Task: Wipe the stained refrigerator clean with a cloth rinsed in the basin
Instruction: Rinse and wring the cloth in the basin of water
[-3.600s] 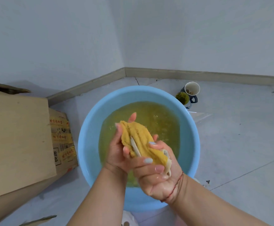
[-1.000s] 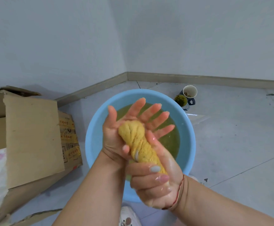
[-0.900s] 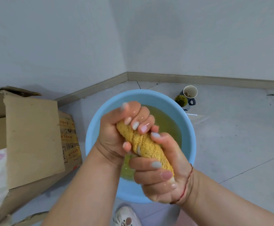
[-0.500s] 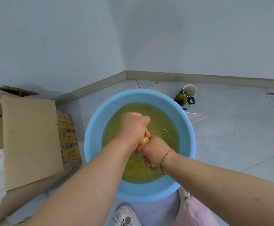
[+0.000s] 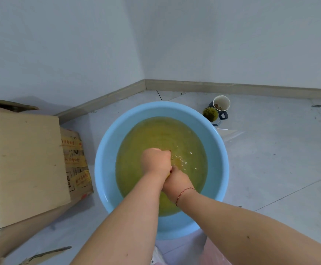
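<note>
A light blue basin (image 5: pixel 106 165) holds murky yellow-green water (image 5: pixel 148 136). A sliver of yellow cloth (image 5: pixel 168 175) shows between the hands; a thin red string bracelet (image 5: pixel 182 192) circles one wrist. The brown cardboard box (image 5: pixel 27 161) carries yellow printed tape.

One view only, from a camera worn on the person's head. It looked forward and steeply down over both forearms, which entered from the bottom edge. The basin (image 5: pixel 221 150) sat centre frame, near the lens, on the floor (image 5: pixel 280 159). Facing was toward a room corner, where two walls met at the baseboard (image 5: pixel 232 88) in the upper middle. A cardboard box (image 5: pixel 27 165) filled the left edge. Wide-angle lens: straight lines bowed toward the frame edges. No second view to share ground with.
</note>
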Demonstrator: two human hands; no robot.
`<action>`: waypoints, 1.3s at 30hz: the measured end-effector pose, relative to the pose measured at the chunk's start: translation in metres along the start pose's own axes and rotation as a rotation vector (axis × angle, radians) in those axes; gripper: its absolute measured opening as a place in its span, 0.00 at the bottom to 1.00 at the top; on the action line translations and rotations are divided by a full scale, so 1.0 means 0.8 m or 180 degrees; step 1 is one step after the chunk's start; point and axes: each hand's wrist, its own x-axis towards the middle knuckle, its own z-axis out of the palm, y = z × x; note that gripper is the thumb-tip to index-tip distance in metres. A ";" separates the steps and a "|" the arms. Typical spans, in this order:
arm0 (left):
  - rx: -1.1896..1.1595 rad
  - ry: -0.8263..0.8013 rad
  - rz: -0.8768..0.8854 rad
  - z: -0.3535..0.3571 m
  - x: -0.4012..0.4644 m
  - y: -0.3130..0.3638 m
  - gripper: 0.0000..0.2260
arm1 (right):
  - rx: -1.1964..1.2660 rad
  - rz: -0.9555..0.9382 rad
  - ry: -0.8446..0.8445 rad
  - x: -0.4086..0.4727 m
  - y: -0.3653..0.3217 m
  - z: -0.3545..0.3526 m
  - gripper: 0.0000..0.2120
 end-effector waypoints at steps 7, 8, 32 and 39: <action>-0.0668 -0.0255 -0.0551 -0.016 -0.026 0.020 0.14 | -0.0465 -0.0033 0.0303 -0.027 -0.001 -0.020 0.21; -0.0834 -0.0334 -0.0649 -0.021 -0.033 0.026 0.16 | -0.0580 -0.0048 0.0413 -0.034 -0.002 -0.027 0.20; -0.2479 -0.1117 0.0158 -0.213 -0.291 0.225 0.23 | 0.1409 -0.1445 -0.0654 -0.299 -0.117 -0.264 0.24; -0.1675 -0.1580 0.0885 -0.268 -0.394 0.269 0.22 | 0.2633 -0.1030 -0.0207 -0.403 -0.160 -0.350 0.06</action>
